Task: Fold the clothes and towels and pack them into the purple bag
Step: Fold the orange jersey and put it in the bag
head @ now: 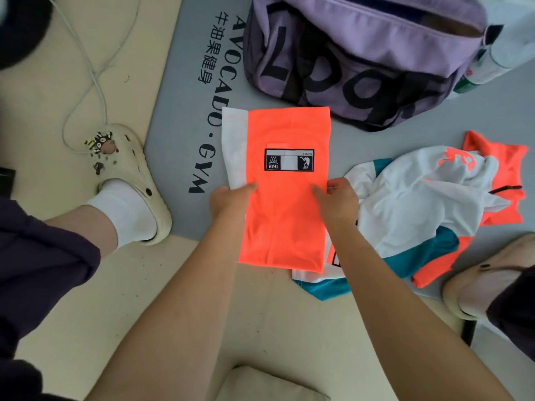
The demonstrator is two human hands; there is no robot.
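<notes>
An orange and white garment with a black patch lies folded lengthwise on the grey mat, in front of the purple bag. My left hand grips its left edge, thumb on top. At the garment's right edge my right hand pinches the cloth. A crumpled white, teal and orange garment lies to the right, partly under the folded one. The bag's top is unzipped and open.
My left foot in a cream clog stands at the mat's left edge; my right foot in a clog stands at the right. A white cable loops over the beige floor. A folded beige cloth lies at the bottom.
</notes>
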